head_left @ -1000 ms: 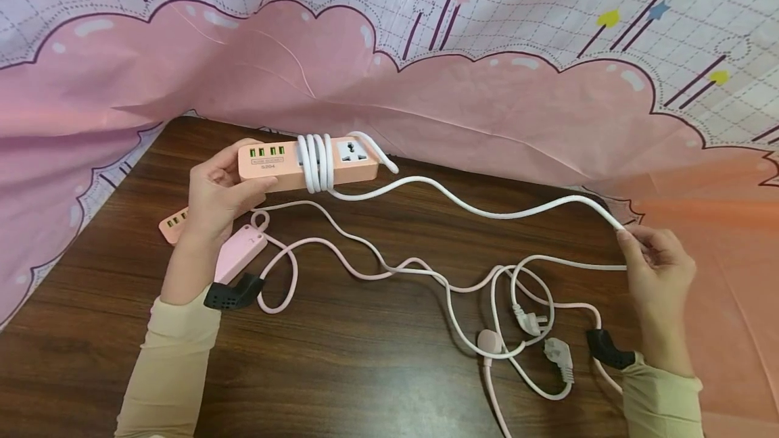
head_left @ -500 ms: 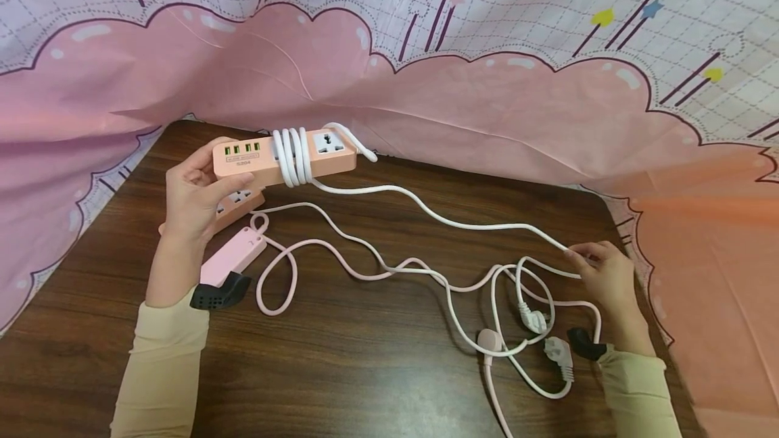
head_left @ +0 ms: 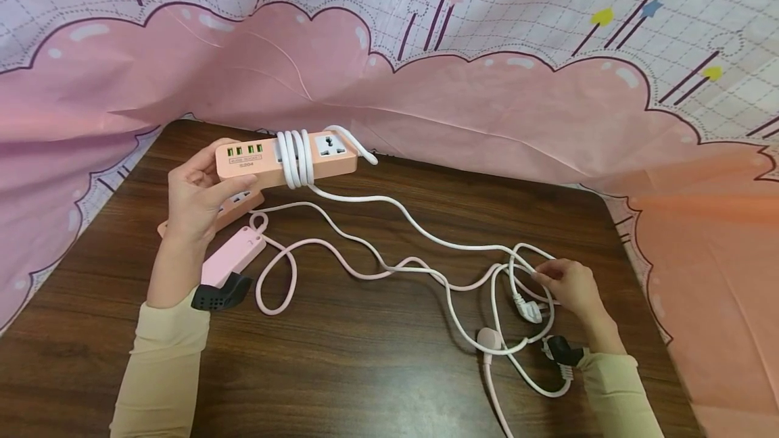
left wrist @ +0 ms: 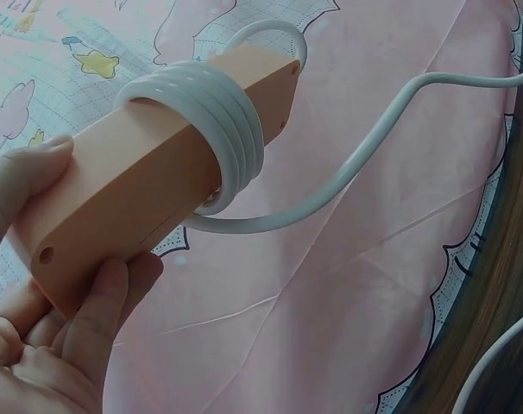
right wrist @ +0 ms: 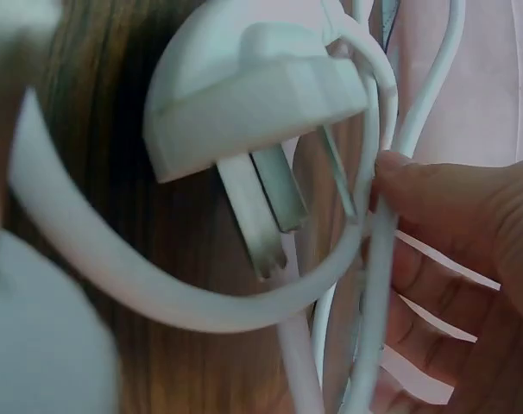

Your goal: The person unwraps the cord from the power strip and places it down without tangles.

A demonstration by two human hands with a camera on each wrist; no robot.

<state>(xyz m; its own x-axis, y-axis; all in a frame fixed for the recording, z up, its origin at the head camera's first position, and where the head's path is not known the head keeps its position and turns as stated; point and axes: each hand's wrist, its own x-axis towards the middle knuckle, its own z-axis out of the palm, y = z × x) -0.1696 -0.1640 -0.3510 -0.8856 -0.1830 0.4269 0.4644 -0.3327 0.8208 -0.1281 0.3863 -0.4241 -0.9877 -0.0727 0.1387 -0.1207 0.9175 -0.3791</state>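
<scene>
A peach-orange power strip [head_left: 268,178] with green USB ports is raised above the table, gripped at its left end by my left hand [head_left: 193,198]. White cord [head_left: 296,159] is wound several turns around the strip's middle. In the left wrist view, my thumb and fingers hold the strip's end [left wrist: 115,194]. From the coils the loose white cord [head_left: 420,227] runs down to the right. There my right hand [head_left: 572,286] pinches it between thumb and fingers. Close beside that hand lies a white three-pin plug [head_left: 528,309], large in the right wrist view [right wrist: 253,112].
Behind my left arm lie a second orange strip [head_left: 240,205] and a pink strip [head_left: 234,255] on the dark wooden table [head_left: 341,357]. Crossing white and pink cords reach a pink plug [head_left: 489,338] and another white plug [head_left: 566,374], partly hidden. A patterned cloth [head_left: 462,127] hangs behind.
My right hand has moved left and down along or with the cord, which now sags lower. My left hand and the wound strip have shifted slightly left.
</scene>
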